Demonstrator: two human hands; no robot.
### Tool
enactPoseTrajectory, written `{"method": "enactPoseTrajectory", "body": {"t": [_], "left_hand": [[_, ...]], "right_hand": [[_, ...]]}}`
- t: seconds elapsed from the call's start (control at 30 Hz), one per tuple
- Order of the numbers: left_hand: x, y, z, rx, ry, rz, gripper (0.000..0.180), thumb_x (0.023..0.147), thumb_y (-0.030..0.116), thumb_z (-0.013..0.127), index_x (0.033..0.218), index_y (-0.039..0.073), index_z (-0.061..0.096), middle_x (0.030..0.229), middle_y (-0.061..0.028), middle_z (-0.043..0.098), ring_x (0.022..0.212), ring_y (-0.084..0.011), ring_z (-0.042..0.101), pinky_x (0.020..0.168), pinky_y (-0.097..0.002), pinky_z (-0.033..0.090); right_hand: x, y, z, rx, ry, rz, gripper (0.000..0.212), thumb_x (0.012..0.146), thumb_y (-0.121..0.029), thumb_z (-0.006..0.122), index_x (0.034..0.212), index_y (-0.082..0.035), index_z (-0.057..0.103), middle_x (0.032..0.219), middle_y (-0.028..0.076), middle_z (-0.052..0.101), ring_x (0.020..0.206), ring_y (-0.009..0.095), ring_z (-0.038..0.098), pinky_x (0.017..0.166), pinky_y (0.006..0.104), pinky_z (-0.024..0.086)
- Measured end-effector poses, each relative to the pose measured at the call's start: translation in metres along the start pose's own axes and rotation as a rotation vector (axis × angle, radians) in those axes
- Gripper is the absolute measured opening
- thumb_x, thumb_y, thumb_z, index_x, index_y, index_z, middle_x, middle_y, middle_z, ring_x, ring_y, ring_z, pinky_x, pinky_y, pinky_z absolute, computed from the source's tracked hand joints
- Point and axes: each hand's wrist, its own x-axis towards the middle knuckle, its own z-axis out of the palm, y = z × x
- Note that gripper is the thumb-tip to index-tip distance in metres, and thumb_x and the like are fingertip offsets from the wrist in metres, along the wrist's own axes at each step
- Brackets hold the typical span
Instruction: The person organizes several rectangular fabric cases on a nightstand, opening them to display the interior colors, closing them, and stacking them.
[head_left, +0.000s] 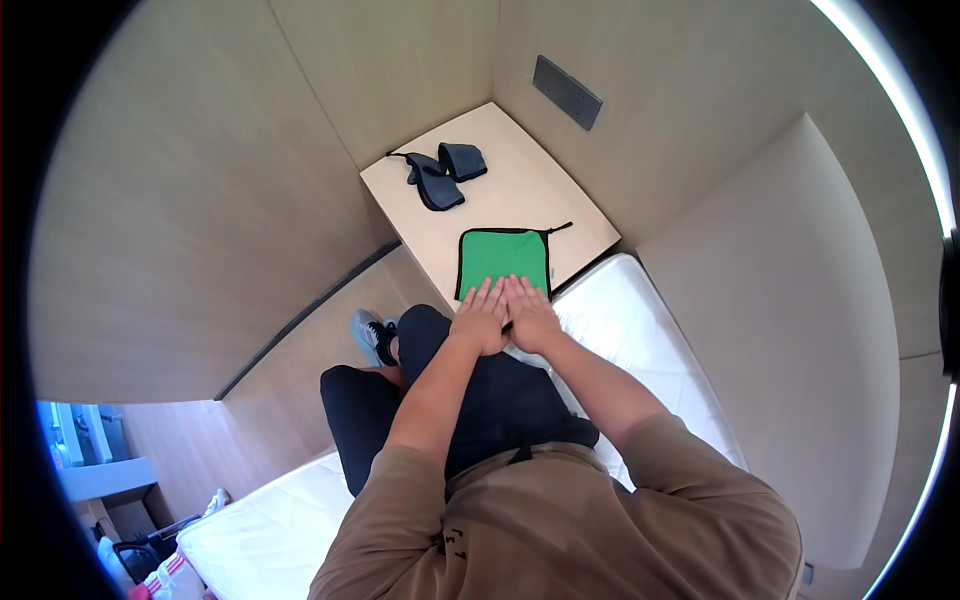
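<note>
Now both hands lie flat, fingers spread: left hand (pixel 481 318) and right hand (pixel 529 314) press the near edge of the green cloth (pixel 503 262) on the surface (pixel 520 190). Best to smooth outward evenly, away from the palms.

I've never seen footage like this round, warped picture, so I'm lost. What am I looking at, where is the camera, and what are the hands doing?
There is one picture, taken by a wide fisheye camera on a person's head, looking down, so straight edges bend. Both forearms enter from below. The left hand and right hand lie flat, side by side, on the near edge of a green square cloth with black trim; neither grips anything. The cloth lies on a pale wooden side table, with folded black fabric pieces further back. A white mattress sits alongside.
</note>
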Motion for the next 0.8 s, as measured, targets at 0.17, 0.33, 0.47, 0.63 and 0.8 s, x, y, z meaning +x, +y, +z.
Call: {"method": "enactPoseTrajectory", "body": {"t": [0.17,0.33,0.47,0.63,0.8], "left_hand": [[-0.003,-0.002,-0.008,-0.038,0.013,-0.218,0.112,0.078,0.053,0.066,0.155,0.001,0.003,0.164,-0.0162,-0.002,0.152,-0.0288,-0.001,0.122,-0.0417,0.004],[-0.008,0.016,-0.028,-0.003,-0.080,-0.353,0.121,0.077,0.067,0.063,0.156,0.002,-0.002,0.164,-0.0140,-0.007,0.152,-0.0301,-0.007,0.122,-0.0417,-0.001],[-0.015,0.017,-0.031,0.055,-0.094,-0.436,0.126,0.074,0.073,0.062,0.156,0.002,-0.002,0.164,-0.0142,-0.008,0.151,-0.0335,-0.008,0.121,-0.0439,-0.002],[-0.025,0.017,-0.032,0.070,-0.006,-0.442,0.122,0.073,0.070,0.065,0.156,0.002,0.008,0.163,-0.0162,0.008,0.151,-0.0354,0.003,0.121,-0.0467,-0.001],[-0.029,0.019,-0.043,-0.047,0.038,-0.350,0.103,0.073,0.065,0.069,0.145,-0.001,0.036,0.154,-0.0164,0.031,0.144,-0.0339,0.023,0.120,-0.0480,0.010]], "right_hand": [[-0.016,0.015,-0.006,-0.036,0.014,0.089,0.088,0.085,-0.032,0.055,0.157,-0.010,0.011,0.164,0.007,0.012,0.152,0.026,0.009,0.122,0.0457,0.008],[-0.023,0.021,-0.005,-0.080,0.040,0.144,0.089,0.086,-0.038,0.054,0.157,-0.011,0.009,0.165,0.005,0.010,0.152,0.024,0.008,0.122,0.0462,0.007],[-0.019,0.019,-0.002,-0.116,0.132,0.142,0.078,0.086,-0.035,0.058,0.153,-0.011,0.025,0.161,0.005,0.023,0.149,0.023,0.019,0.120,0.0457,0.016],[-0.007,0.034,-0.009,-0.057,0.401,-0.021,0.050,0.078,-0.015,0.065,0.126,-0.008,0.058,0.136,0.008,0.056,0.126,0.028,0.051,0.103,0.0440,0.042],[-0.008,0.062,-0.020,-0.216,0.350,-0.159,0.026,0.080,-0.010,0.055,0.104,-0.012,0.066,0.108,0.005,0.063,0.103,0.025,0.060,0.087,0.0397,0.046]]}}
